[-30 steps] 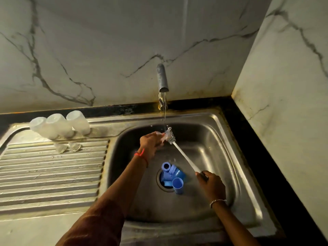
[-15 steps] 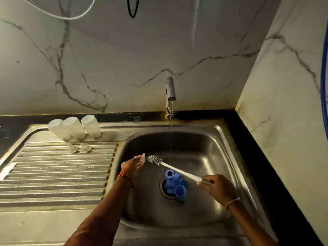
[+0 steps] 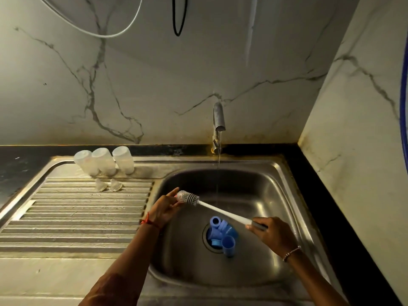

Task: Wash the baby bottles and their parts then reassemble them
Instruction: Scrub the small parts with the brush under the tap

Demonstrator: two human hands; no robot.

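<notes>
My right hand (image 3: 274, 236) grips the dark handle of a long white bottle brush (image 3: 223, 212) over the sink basin (image 3: 271, 195). My left hand (image 3: 164, 210) pinches a small clear teat (image 3: 181, 194) against the brush's bristled tip, left of the water stream. Several blue rings and caps (image 3: 223, 235) lie piled on the drain. Three clear bottles (image 3: 103, 160) stand upside down at the back of the drainboard. In front of them lie two more clear teats (image 3: 108, 185).
The tap (image 3: 219, 117) runs a thin stream into the basin. The ribbed steel drainboard (image 3: 77, 217) lies to the left. A marble wall closes the right side beyond a black counter strip (image 3: 331, 206). Cables hang at the top of the view.
Both hands have drawn the brush and teat out from under the stream, down and to the left. The brush tip now meets the teat in my left hand.
</notes>
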